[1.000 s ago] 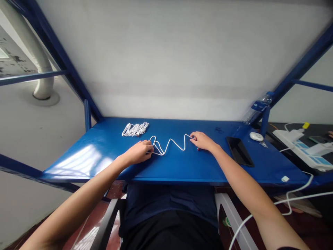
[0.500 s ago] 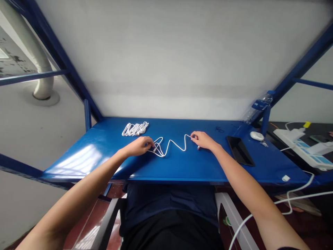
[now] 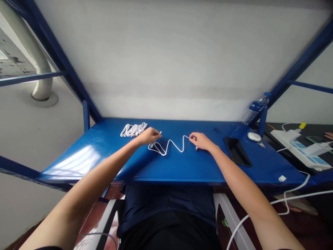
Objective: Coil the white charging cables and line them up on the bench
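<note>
A white charging cable lies in a zigzag with a loop on the blue table, stretched between my two hands. My left hand is closed on one end of it, and the plug sticks out past the fingertips. The fingers of my right hand pinch the cable toward its other end, where a plug shows just below the hand. Behind my left hand lies a row of coiled white cables.
To the right lie a black phone, a white round case and a small white cube. A plastic bottle leans by the frame. A power strip with plugs stands at far right. Loose white cable crosses near my right arm.
My left hand has moved up and right, raising the cable's plug end, and the loop has shifted. My right hand stays nearly in place, holding the cable. The view has shifted slightly.
</note>
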The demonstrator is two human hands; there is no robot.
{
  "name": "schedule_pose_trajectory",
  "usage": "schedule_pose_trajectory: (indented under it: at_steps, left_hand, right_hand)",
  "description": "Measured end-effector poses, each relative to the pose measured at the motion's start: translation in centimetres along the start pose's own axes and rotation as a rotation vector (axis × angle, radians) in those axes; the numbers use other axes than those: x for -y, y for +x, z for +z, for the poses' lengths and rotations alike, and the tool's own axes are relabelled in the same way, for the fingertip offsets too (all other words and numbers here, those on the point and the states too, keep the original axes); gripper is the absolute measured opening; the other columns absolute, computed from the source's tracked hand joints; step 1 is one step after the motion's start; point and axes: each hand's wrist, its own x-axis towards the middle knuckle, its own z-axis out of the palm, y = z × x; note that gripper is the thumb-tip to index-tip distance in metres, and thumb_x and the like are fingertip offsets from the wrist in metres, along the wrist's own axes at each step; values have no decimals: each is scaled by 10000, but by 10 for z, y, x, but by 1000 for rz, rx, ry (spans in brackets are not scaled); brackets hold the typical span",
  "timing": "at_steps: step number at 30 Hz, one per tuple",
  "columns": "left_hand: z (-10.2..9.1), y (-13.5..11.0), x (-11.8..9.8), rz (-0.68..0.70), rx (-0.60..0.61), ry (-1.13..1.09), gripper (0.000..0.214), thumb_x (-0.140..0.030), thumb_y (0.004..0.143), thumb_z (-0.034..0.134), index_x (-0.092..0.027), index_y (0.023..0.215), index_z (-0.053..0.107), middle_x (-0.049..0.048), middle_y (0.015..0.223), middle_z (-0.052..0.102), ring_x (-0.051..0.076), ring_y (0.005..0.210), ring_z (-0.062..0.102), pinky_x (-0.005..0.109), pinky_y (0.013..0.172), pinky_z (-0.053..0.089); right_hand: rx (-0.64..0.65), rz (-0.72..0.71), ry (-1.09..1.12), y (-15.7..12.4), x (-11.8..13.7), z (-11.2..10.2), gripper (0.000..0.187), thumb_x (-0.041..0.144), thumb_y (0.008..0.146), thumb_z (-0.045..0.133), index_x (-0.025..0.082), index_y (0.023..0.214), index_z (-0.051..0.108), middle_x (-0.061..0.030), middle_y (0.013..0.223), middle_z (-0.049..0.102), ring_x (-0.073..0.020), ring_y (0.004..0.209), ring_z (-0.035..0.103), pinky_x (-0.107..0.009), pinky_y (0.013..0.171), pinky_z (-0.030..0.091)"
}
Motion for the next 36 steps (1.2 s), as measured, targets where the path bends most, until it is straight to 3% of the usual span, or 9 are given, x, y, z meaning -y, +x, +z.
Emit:
schedule_pose_trajectory:
  at_steps: [3, 6, 11, 14, 20, 23, 28, 32, 36]
  left_hand:
    - [-18, -22, 6, 140, -52, -47, 284, -407, 843, 516, -193, 821, 701, 50, 849, 669, 172, 763, 618, 277, 693, 472]
    - [-24, -46, 16, 261, -31, 53, 294, -381, 891, 475, -212, 935, 712, 74, 938, 657, 178, 829, 615, 299, 760, 488]
    - [-6, -82, 35, 354, 66, 214, 319, -226, 906, 393, -206, 951, 708, 104, 1017, 635, 201, 951, 599, 343, 874, 490]
    - [4, -95, 38, 338, 48, 244, 338, -153, 863, 390, -216, 1023, 680, 90, 1132, 612, 207, 1064, 568, 341, 948, 464]
    - [14, -96, 34, 135, -186, 205, 254, -303, 927, 379, -193, 889, 604, 72, 876, 640, 201, 836, 611, 328, 803, 477]
    - [19, -90, 32, 22, -287, 180, 252, -382, 926, 398, -199, 908, 570, 60, 839, 646, 207, 787, 610, 336, 757, 470]
    - [23, -81, 36, -15, -308, 187, 253, -411, 907, 425, -204, 908, 571, 72, 908, 642, 221, 875, 593, 351, 801, 464]
    - [25, -80, 41, 17, -318, 196, 262, -418, 909, 424, -205, 908, 577, 76, 943, 609, 230, 954, 566, 364, 870, 450]
    - [27, -81, 44, 23, -321, 178, 263, -408, 917, 416, -201, 920, 580, 76, 952, 596, 231, 964, 551, 373, 886, 444]
  right_hand:
    - [-15, -8, -9, 1, -2, 1, 157, 285, 884, 514, 200, 945, 633, 2, 752, 640, -107, 563, 585, -213, 553, 417]
    - [-26, -23, -19, 1, -3, 1, 159, 290, 879, 518, 201, 931, 639, 0, 745, 641, -116, 592, 591, -216, 565, 416]
    - [-18, 1, 12, 0, -2, 1, 158, 289, 872, 521, 204, 927, 642, -2, 751, 639, -114, 578, 583, -216, 558, 414]
    - [-11, 1, 37, 0, -3, 0, 156, 283, 868, 517, 202, 917, 641, -4, 748, 642, -122, 596, 587, -224, 568, 419]
    - [-97, 4, -27, -11, -11, -7, 173, 217, 836, 515, 192, 963, 630, -43, 871, 643, -164, 768, 598, -261, 664, 444]
    - [-29, -51, -58, -23, -15, -12, 201, 174, 842, 467, 198, 950, 635, -64, 973, 627, -180, 840, 592, -295, 731, 459]
    - [114, -158, -145, -40, -13, -23, 177, 234, 853, 500, 220, 896, 672, -81, 1029, 618, -239, 985, 551, -372, 851, 437]
    - [201, -230, -184, -47, -7, -28, 177, 323, 869, 515, 223, 856, 661, -81, 943, 630, -232, 906, 555, -354, 804, 440]
    - [93, -236, -52, -55, -7, -17, 185, 336, 892, 480, 213, 866, 614, -81, 944, 645, -204, 819, 585, -334, 745, 459]
